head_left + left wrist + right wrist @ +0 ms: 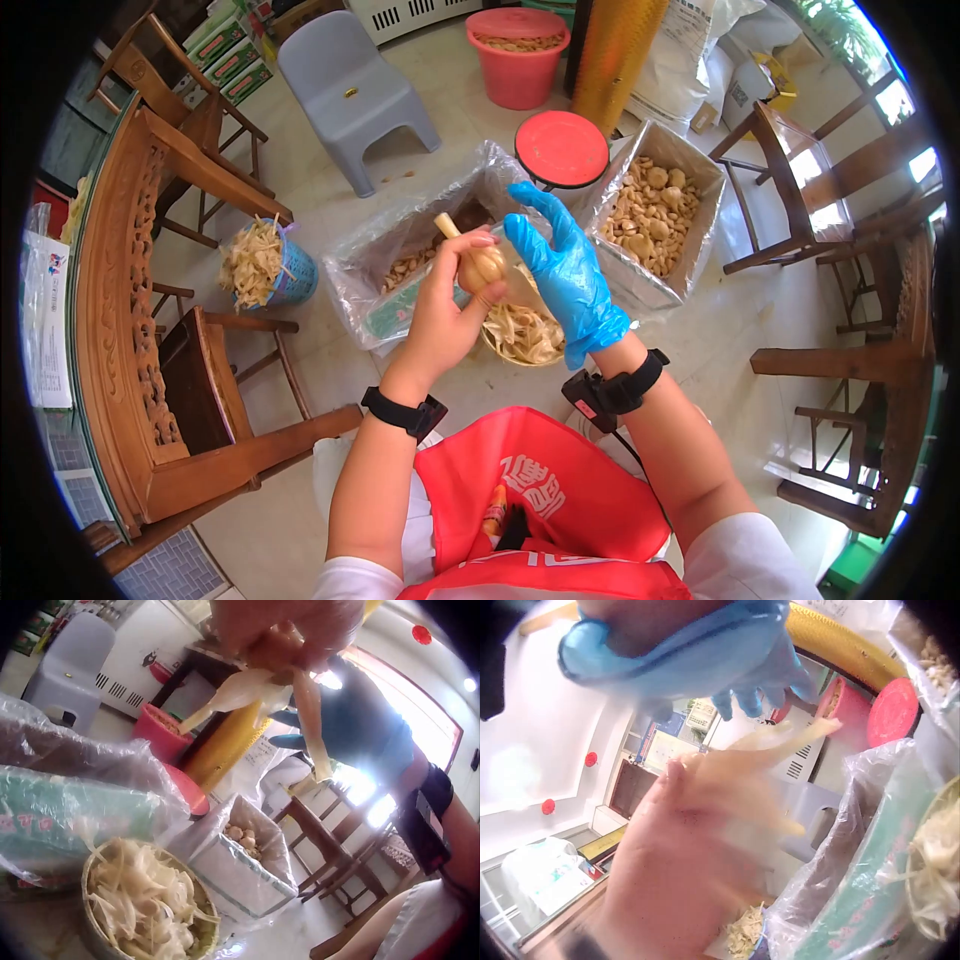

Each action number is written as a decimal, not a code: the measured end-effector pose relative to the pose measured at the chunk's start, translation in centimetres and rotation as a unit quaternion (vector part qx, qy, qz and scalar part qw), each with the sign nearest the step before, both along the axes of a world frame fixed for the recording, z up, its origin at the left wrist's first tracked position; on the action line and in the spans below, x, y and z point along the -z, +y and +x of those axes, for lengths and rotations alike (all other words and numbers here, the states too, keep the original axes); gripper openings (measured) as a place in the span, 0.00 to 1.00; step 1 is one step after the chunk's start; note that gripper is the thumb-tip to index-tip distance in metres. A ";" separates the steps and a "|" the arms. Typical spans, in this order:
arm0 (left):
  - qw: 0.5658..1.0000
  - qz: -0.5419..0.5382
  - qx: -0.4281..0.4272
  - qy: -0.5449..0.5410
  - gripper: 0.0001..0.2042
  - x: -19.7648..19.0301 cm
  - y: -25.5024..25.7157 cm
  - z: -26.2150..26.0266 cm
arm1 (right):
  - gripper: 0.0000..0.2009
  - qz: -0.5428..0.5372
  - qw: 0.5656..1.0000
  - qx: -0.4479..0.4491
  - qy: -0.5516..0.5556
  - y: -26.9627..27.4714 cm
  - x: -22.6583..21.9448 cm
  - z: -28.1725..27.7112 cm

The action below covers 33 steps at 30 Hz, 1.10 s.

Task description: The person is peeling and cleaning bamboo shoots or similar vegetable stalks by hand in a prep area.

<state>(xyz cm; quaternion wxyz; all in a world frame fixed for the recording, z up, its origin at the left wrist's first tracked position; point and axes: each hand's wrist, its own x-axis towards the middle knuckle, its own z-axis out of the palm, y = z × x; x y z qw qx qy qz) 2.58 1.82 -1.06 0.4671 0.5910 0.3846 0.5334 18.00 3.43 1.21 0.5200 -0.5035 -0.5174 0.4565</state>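
In the head view my bare left hand (446, 312) grips a garlic bulb (484, 266) whose stem points up and left. Peel strips (309, 724) dangle below that hand in the left wrist view. My blue-gloved right hand (572, 278) is just right of the bulb, its fingers extended and apart, holding nothing visible. Beneath the hands stands a round basket (208, 915) heaped with pale peels (524, 334). Behind it is a plastic-lined box (350, 262) with some garlic and a green pack (392, 312).
A second lined box (672, 290) of garlic (652, 215) stands at the right, beside a red round stool (561, 149). A blue basket (298, 276) of peels is at the left. Farther back are a grey chair (340, 75) and a pink bucket (518, 75). Wooden furniture flanks both sides.
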 end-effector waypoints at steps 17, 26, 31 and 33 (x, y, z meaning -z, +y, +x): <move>0.987 0.114 0.019 0.109 0.24 -1.9 -0.4 -0.4 | 0.36 -0.254 0.894 -0.263 0.258 -1.0 1.2 -1.9; 0.976 0.091 0.012 0.197 0.23 -2.7 -1.6 -0.6 | 0.33 -0.130 0.970 -0.203 -0.037 -0.2 2.0 -1.7; 0.959 0.141 -0.014 0.245 0.22 -1.9 -1.4 -0.3 | 0.16 0.140 0.962 -0.120 -0.203 0.0 4.3 -1.6; 0.959 0.139 -0.026 0.246 0.22 -2.1 -1.4 -0.2 | 0.17 0.214 0.915 -0.110 -0.324 0.5 4.2 -1.1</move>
